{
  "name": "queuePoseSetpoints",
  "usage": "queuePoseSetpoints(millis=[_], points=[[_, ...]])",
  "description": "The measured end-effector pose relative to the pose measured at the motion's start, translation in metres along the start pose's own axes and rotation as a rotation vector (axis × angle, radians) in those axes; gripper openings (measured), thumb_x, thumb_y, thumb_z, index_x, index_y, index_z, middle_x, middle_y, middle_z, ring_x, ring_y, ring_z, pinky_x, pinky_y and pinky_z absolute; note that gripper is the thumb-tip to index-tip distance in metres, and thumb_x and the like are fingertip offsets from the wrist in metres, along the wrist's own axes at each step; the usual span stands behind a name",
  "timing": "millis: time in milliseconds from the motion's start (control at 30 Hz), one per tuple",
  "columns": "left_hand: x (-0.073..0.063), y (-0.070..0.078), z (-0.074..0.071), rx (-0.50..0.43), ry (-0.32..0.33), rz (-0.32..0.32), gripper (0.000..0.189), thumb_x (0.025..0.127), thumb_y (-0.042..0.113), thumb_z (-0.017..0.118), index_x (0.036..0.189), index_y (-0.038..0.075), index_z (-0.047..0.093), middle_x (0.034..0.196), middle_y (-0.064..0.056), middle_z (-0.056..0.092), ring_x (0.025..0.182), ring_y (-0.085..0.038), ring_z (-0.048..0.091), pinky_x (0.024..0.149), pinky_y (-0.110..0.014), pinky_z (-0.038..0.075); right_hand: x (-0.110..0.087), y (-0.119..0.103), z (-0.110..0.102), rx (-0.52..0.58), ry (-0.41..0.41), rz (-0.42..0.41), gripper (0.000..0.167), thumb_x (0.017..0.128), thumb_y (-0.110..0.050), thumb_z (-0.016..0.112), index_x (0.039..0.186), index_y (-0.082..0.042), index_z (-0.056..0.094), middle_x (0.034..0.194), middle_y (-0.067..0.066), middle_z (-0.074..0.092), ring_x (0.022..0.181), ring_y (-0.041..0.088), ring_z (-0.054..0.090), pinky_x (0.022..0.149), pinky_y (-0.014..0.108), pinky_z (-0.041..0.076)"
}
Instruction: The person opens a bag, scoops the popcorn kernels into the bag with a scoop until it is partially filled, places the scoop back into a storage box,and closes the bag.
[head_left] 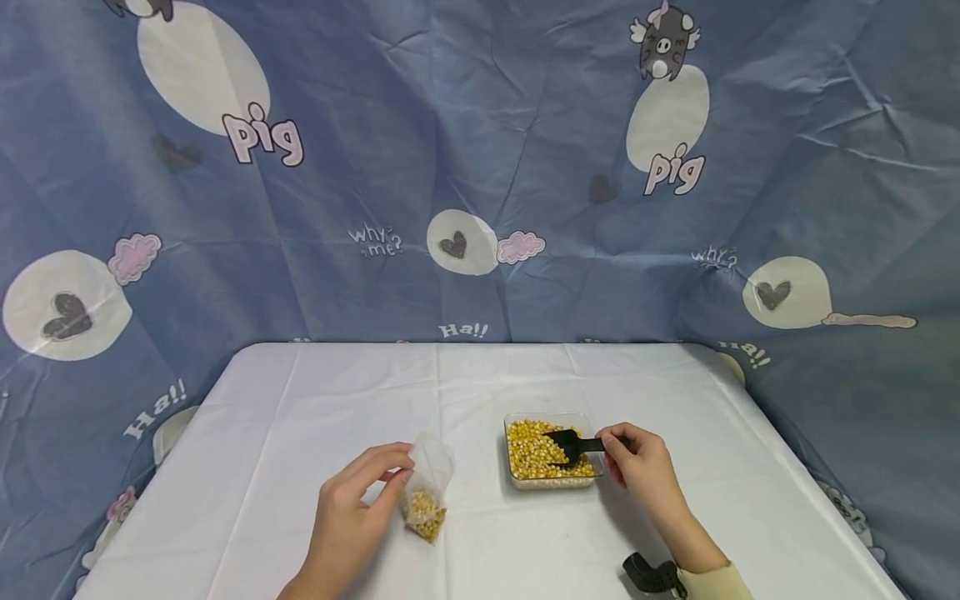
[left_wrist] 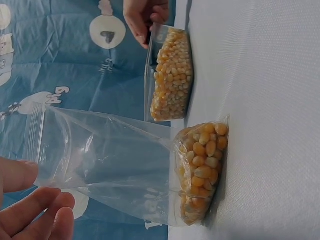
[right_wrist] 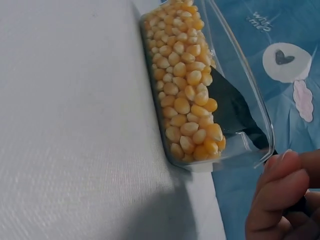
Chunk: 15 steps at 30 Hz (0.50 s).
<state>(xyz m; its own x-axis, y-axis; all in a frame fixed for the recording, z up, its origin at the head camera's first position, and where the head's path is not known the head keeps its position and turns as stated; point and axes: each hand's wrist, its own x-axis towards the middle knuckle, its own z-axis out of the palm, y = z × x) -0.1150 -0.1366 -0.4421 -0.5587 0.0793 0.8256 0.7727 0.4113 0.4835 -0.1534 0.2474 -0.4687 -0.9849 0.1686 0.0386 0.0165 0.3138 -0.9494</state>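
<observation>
A clear zip bag stands on the white table with corn kernels gathered in its bottom. My left hand pinches the bag's upper edge between thumb and fingers. To the right is a clear rectangular container, filled with yellow corn kernels. My right hand grips the handle of a black scoop at the container's right side. The scoop's head lies among the kernels, its front part hidden by them in the right wrist view.
A white cloth covers the table. Behind it hangs a blue printed curtain. A black strap device is on the right wrist, by a pale yellow sleeve.
</observation>
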Motion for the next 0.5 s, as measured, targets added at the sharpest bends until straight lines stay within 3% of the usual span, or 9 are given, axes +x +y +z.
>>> queuePoseSetpoints(millis=[500], points=[[0.011, 0.018, -0.005, -0.019, 0.010, -0.012, 0.040, 0.071, -0.021, 0.077, 0.091, 0.013, 0.071, 0.102, -0.006, 0.073, 0.083, -0.021, 0.070, 0.070, -0.016, 0.053, 0.001, 0.004, -0.003, 0.262, -0.083, 0.139, 0.027, 0.104, -0.015, 0.059, 0.118, 0.008, 0.063, 0.072, 0.009, 0.058, 0.052, 0.011, 0.049, 0.045, 0.023, 0.043]])
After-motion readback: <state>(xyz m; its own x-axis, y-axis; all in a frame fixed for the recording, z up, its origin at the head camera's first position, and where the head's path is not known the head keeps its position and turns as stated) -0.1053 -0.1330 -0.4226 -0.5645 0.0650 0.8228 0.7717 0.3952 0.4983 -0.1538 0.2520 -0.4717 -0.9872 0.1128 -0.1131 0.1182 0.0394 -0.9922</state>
